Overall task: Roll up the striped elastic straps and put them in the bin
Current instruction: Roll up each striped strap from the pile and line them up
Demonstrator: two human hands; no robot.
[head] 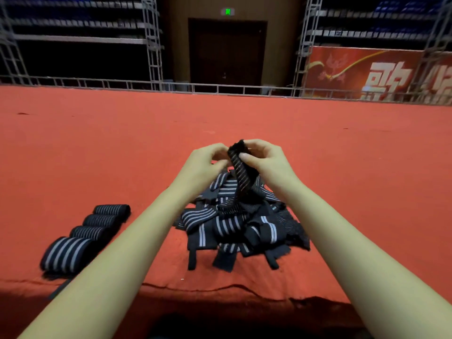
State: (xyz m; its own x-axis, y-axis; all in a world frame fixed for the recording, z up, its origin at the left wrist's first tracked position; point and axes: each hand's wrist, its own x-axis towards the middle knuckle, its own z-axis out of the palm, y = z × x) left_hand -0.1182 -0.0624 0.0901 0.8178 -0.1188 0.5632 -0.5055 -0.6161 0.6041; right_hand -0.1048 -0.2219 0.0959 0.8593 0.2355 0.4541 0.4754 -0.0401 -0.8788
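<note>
A heap of loose black straps with white stripes [234, 226] lies on the red cloth surface in front of me. Above the heap, both hands hold up one striped strap [241, 171] by its top end. My left hand [208, 162] pinches that end from the left. My right hand [264, 159] grips it from the right, thumb across the stripes. The strap's tail hangs down into the heap. Several rolled-up straps [85, 234] lie in a diagonal row at the left. No bin is in view.
The red cloth surface [97, 148] stretches far ahead and to both sides. Its near edge [220, 289] drops off below the heap. A metal rail [220, 89], truss towers and a red banner [367, 74] stand beyond the far edge.
</note>
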